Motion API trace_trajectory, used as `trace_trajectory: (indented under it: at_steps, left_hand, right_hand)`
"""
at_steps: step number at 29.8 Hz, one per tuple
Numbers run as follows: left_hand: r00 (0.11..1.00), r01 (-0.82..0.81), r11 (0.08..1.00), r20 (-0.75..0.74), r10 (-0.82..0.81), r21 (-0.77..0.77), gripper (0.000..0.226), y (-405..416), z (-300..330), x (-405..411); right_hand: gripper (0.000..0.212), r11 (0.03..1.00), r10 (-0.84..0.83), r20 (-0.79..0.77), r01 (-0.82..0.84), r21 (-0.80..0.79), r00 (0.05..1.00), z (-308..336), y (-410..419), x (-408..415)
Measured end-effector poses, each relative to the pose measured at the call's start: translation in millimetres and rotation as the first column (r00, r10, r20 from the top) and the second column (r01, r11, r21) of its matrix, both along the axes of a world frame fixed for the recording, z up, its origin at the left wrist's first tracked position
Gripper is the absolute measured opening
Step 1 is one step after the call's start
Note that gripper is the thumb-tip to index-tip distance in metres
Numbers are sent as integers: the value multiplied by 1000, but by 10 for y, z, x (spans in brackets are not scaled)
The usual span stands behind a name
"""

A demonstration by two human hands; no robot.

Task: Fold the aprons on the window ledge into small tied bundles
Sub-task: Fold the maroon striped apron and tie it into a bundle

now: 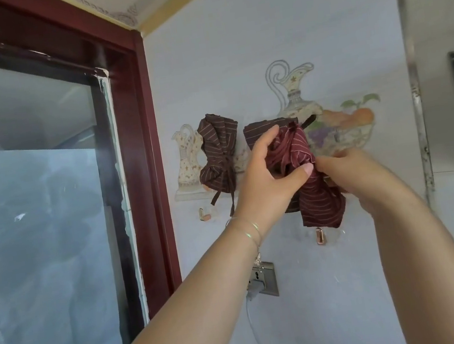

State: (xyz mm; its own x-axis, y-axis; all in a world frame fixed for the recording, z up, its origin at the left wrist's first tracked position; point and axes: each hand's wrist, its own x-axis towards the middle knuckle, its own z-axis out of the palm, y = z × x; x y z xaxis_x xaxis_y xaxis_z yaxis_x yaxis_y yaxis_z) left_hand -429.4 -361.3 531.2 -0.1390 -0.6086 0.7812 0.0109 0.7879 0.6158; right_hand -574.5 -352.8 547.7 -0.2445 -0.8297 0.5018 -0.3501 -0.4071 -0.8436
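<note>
Pale wall (272, 32) w/ red-framed window (32, 200)

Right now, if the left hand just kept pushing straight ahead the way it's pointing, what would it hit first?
Probably the brown apron hanging just behind the red apron that the left hand holds, then the wall. How far the hand is from the wall is hard to judge from this single view.

**Colours and patterns noted**

Held apron (303, 157): dark red with thin pale stripes. Hanging bundle (219, 155): brown with thin pale stripes, ties the same brown. A second brown striped piece (258, 133) shows behind the hand. Wall (244, 36): pale blue-white, bearing a decal (293, 94) of cream jugs, orange fruit, purple grapes and green leaves. Frame (143, 154): deep red-brown. Hooks (320, 236): copper-gold. Socket (264, 282): grey-bronze plate, white plug and cable. Bracelet (251, 231): thin, gold.
</note>
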Motion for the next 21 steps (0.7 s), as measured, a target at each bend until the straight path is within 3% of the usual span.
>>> trace_trajectory:
  at_steps: [4, 7, 9, 13, 16, 18, 21]
  left_hand:
    - [999, -29, 999, 30, 27, 41, 88, -127, 22, -158]
    - [992, -71, 997, 106, 68, 26, 83, -213, 45, -267]
    - [994, -68, 997, 88, 66, 22, 81, -258, 95, -310]
    - [1000, -6, 998, 2, 6, 56, 65, -346, 230, -373]
    - [999, -5, 998, -45, 8, 64, 55, -392, 316, -456]
    - [998, -26, 998, -53, 29, 64, 57, -426, 359, -508]
    - [997, -74, 996, -23, 75, 43, 64, -464, 417, -580]
  right_hand:
    - [31, 1000, -12, -31, 11, -23, 999, 104, 8, -175]
    - [15, 998, 48, -25, -49, -37, 999, 199, 16, -238]
    - [10, 986, 161, 34, -160, -42, 986, 259, 30, -243]
    - [10, 975, 217, 130, -207, -83, 968, 366, -15, -245]
    - [17, 982, 186, 215, -173, -81, 959, 439, -59, -256]
    - [8, 988, 150, 221, -137, -75, 964, 467, -74, -274]
    - [15, 993, 95, 221, -78, -86, 971, 498, -88, -321]
